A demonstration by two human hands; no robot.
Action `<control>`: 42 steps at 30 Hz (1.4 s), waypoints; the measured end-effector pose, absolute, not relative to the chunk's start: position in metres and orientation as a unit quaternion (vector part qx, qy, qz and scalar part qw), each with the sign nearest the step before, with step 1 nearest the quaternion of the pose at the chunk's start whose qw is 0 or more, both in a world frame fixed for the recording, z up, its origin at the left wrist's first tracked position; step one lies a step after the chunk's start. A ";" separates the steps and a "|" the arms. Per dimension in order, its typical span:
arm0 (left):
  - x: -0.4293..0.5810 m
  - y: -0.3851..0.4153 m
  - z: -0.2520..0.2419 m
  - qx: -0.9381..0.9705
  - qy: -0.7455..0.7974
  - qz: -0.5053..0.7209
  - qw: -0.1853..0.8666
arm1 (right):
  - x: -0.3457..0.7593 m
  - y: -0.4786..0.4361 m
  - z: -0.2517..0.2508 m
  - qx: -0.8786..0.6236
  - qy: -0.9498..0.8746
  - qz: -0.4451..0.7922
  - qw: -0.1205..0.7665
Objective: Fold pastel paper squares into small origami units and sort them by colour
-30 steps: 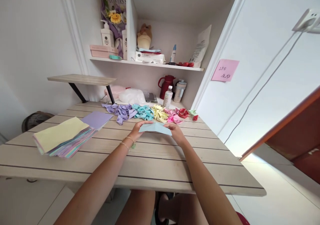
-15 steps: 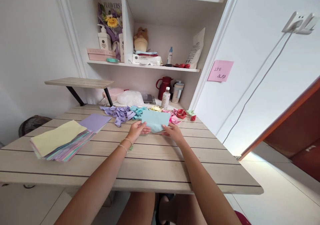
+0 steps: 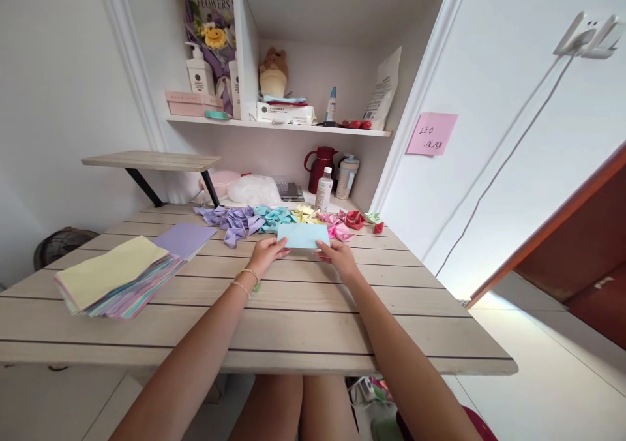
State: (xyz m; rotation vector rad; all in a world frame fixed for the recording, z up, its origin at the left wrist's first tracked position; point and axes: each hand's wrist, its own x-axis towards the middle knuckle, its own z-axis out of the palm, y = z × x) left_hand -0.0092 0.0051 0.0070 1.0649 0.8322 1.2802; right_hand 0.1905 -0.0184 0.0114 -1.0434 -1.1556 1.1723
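Observation:
A light blue sheet of paper (image 3: 302, 235) is held up just above the table, in front of the folded paper pieces. My left hand (image 3: 267, 254) pinches its left edge, thumb on top. At the right edge my right hand (image 3: 337, 259) grips it the same way. Behind the sheet lies a row of folded paper shapes: purple ones (image 3: 231, 220), blue ones (image 3: 274, 218), yellow ones (image 3: 307, 214), pink ones (image 3: 337, 226) and red ones (image 3: 354, 219).
On the left of the table (image 3: 313, 330) are a fanned stack of coloured paper (image 3: 117, 278) and a purple sheet (image 3: 184, 239). A small raised shelf (image 3: 151, 161) stands behind them. At the back are a bottle (image 3: 323, 191), a red jug (image 3: 320, 170) and a tumbler (image 3: 347, 177).
The blue sheet now looks shorter from front to back and flatter, its lower edge higher than before. Both hands still hold its sides. My legs have moved together under the table.

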 end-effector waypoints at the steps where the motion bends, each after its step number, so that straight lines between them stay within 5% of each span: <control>1: -0.009 0.005 0.007 0.457 0.358 0.559 0.592 | 0.190 -0.018 0.011 -0.443 -0.489 0.494 0.566; 8: -0.009 0.004 0.009 0.428 0.349 0.631 0.545 | 0.182 -0.021 0.010 -0.434 -0.510 0.474 0.572; 20: -0.003 -0.005 0.014 0.469 0.346 0.521 0.624 | 0.175 -0.031 0.013 -0.370 -0.713 0.404 0.437; 33: 0.002 -0.007 0.010 0.541 0.355 0.501 0.574 | 0.182 -0.017 0.006 -0.431 -0.546 0.418 0.585; 42: -0.001 -0.003 0.009 0.539 0.362 0.498 0.575 | 0.175 -0.018 -0.003 -0.440 -0.641 0.410 0.476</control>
